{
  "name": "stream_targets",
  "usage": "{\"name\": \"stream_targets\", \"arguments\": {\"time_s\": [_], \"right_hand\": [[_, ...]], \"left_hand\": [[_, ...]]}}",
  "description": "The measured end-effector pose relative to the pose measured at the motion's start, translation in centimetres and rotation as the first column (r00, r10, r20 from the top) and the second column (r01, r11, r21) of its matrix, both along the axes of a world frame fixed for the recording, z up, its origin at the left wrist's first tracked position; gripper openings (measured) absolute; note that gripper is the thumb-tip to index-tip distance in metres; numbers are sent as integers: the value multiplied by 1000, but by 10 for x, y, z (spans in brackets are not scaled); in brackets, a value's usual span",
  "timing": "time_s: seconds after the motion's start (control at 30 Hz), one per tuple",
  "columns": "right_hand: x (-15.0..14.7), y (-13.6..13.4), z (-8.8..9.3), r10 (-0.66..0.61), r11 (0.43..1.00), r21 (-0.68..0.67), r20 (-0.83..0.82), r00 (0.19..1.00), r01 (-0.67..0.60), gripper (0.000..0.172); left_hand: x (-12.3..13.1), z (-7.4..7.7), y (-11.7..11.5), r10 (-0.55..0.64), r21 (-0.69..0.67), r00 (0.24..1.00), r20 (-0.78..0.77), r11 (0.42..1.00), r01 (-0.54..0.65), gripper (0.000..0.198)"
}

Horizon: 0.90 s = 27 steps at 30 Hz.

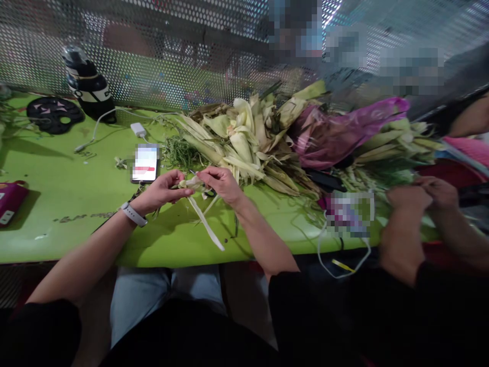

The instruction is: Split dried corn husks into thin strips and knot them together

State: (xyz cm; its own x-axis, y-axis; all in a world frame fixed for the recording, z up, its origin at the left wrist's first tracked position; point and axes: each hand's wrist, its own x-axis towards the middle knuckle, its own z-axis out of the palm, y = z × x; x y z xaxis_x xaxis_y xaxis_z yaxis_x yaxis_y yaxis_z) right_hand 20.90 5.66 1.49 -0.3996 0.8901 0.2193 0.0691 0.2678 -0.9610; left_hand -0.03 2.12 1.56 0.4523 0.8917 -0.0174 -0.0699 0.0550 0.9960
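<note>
My left hand (165,192), with a white band on the wrist, is closed in a pinch on one end of a small pale piece of corn husk (193,183). From the other side, the fingertips of my right hand (221,184) pinch the same piece. A thin glint shows by the right fingertips, too small to name. Below the hands a long pale husk strip (206,224) hangs down over the table. Just behind lies a large heap of corn husks (244,135), beside a tuft of thin green strands (181,153).
On the green table (76,204) are a phone (145,163), a white adapter (138,130) with cable, a dark bottle (89,86), a black openwork object (55,114) and a magenta box (11,203). A purple plastic bag (340,135) covers husks. A co-worker's hands (424,193) are at right.
</note>
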Motion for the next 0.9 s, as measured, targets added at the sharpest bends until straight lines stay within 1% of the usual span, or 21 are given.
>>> {"name": "stream_targets", "arguments": {"time_s": [0.13,0.27,0.4,0.5,0.6,0.67,0.77,0.9], "right_hand": [[0,2,-1,25,999,29,21,999,-26,35],[0,2,-4,36,990,135,60,998,-44,32],[0,1,-5,16,962,270,94,995,-41,29],[1,0,-2,-11,931,364,127,992,-36,24],[2,-2,1,10,912,405,126,992,-61,21],[2,-1,1,59,926,366,103,993,-93,21],[1,1,-1,161,961,216,64,985,-171,27],[-1,2,-5,253,966,44,14,967,-254,30]], "left_hand": [[-1,1,0,-38,-9,999,-9,999,38,35],[-1,1,1,-74,-35,997,17,997,74,33],[0,3,0,-90,-87,995,31,992,93,32],[1,5,-1,-89,-133,996,26,987,92,32],[0,6,0,-120,-162,992,27,979,123,30],[-1,5,1,-150,-172,988,42,973,155,30],[-2,3,1,-187,-196,981,52,961,194,31],[-1,5,-1,-215,-223,976,-6,952,209,31]]}}
